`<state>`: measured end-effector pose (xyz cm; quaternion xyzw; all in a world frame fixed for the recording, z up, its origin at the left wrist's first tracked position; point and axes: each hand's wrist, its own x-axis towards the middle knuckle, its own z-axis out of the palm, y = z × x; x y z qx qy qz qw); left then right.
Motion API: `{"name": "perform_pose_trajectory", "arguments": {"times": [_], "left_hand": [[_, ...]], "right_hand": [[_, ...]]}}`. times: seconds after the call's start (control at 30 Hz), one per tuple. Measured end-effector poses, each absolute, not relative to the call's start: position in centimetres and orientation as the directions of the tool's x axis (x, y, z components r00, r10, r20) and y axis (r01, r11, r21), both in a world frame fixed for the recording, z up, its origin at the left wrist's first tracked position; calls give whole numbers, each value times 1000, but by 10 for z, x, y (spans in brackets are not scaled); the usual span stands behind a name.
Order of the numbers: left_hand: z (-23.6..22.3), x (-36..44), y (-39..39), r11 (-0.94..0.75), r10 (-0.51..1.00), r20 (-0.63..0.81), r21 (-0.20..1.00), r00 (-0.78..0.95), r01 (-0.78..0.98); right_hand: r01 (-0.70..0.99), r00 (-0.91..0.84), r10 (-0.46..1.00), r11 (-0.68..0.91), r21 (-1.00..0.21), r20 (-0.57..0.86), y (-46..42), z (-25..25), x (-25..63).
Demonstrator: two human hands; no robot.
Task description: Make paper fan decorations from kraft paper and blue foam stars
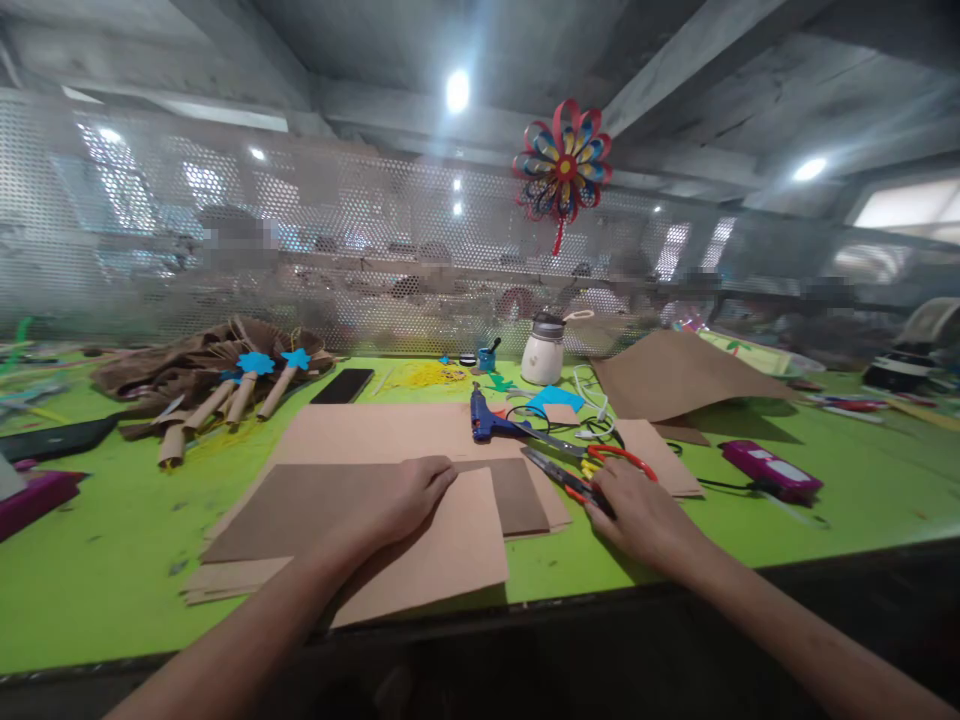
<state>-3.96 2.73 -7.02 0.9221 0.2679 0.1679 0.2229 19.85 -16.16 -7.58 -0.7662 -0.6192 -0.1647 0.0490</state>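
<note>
Brown paper sheets (360, 432) lie in a loose, uneven stack on the green desk (120, 590), in front of the person, with the pale top sheet (435, 545) set askew toward the near edge. Left hand (420, 492) appears to pinch that sheet at its far side, thumb and fingers together; underside of grip hidden. Right hand (637, 510) is curled around the handles of dark-bladed scissors (553, 470), just right of the stack. Step in hand, as judged: positioning the top sheet while the scissors are picked up or put down; cannot tell which. Next move, if a cut, would call for a steady sheet and blades lifted clear of the second scissors (559, 442), which lie alongside, red handles close to the fingers. Surroundings, by size: pleated brown paper (172, 365) heaped at far left; large dark sheet (682, 372), buckled, far right; white jar (543, 358) standing at the back; purple box (772, 472) to the right; blue glue gun (484, 418) on the stack's far right part, the likeliest obstruction; black phone (343, 386) behind the stack; blue paper (556, 399) near the jar.
</note>
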Motion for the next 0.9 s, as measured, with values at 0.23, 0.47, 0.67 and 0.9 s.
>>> {"name": "perform_pose_trajectory", "arguments": {"times": [0.23, 0.47, 0.67, 0.9], "left_hand": [[-63, -41, 23, -724, 563, 158, 568, 811, 392], [-64, -40, 22, -712, 571, 138, 575, 809, 404], [-68, -41, 24, -731, 558, 154, 556, 816, 395], [-68, -41, 21, -751, 554, 173, 527, 814, 399]], "right_hand": [[932, 347, 865, -275, -235, 362, -185, -75, 214], [826, 312, 933, -173, -536, 179, -216, -51, 176], [805, 277, 952, -156, -573, 130, -221, -53, 164], [802, 170, 977, -63, -593, 125, -224, -57, 157]]}}
